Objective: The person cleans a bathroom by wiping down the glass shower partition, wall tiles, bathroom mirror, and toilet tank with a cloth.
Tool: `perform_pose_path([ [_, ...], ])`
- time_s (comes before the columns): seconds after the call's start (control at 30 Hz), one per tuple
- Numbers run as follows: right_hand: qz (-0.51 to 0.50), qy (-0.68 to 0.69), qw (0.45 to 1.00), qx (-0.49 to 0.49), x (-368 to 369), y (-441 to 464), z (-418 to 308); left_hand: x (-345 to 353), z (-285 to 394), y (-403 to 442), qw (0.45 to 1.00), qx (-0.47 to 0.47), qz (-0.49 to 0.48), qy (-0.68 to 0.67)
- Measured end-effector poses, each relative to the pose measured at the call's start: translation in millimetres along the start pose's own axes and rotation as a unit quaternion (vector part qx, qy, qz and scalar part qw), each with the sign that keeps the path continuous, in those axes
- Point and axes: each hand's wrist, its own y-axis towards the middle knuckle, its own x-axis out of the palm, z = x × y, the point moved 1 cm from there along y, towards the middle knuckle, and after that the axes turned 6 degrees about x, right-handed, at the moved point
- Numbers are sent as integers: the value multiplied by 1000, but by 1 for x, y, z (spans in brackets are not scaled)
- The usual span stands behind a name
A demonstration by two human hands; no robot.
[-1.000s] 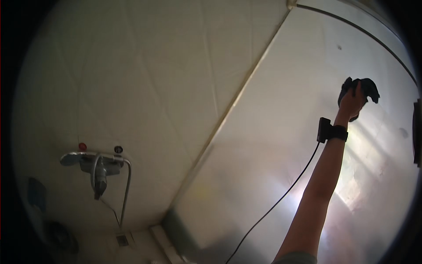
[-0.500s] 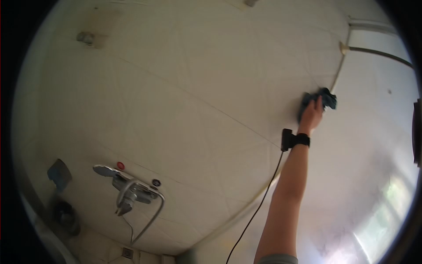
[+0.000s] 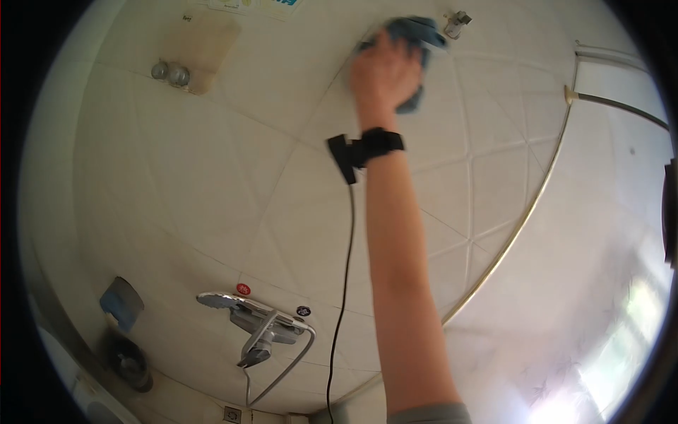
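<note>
My right hand (image 3: 385,74) is pressed against the tiled wall (image 3: 332,205), high up, with its back toward me. It holds a dark blue-grey cloth (image 3: 417,32), which bunches out above and to the right of the fingers and hangs down beside them. Around the wrist sits a black strap (image 3: 378,145) with a small black device, from which a cable (image 3: 345,283) runs down. Just right of the cloth a small metal fitting (image 3: 458,25) sticks out of the wall. My left hand is out of view.
A shower mixer (image 3: 261,332) with a handset and hose is fixed low on the wall. A blue-grey piece (image 3: 121,304) hangs at lower left, above a dark round object (image 3: 129,360). Clear knobs (image 3: 171,73) sit at upper left. A curved rod (image 3: 621,107) is at right.
My right hand has moved left and up across the wall with the cloth, away from the corner seam. The view has shifted, so the mixer appears lower and further right.
</note>
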Motion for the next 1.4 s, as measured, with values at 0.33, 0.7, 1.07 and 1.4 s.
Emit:
perform_pose_path([
  [0.33, -169, 244, 927, -227, -35, -85, -87, -30, 140, -17, 996, 62, -34, 59],
  [0.7, -153, 46, 987, 3, -192, -178, 237, 45, -16, -6, 989, 67, -36, 125],
  [1.07, -91, -170, 928, 320, -231, -252, 304, 129, -103, -59, 953, 201, -40, 224],
  [1.4, -274, 155, 943, -104, -146, -222, -63, 98, -70, -12, 992, 79, 98, 4],
])
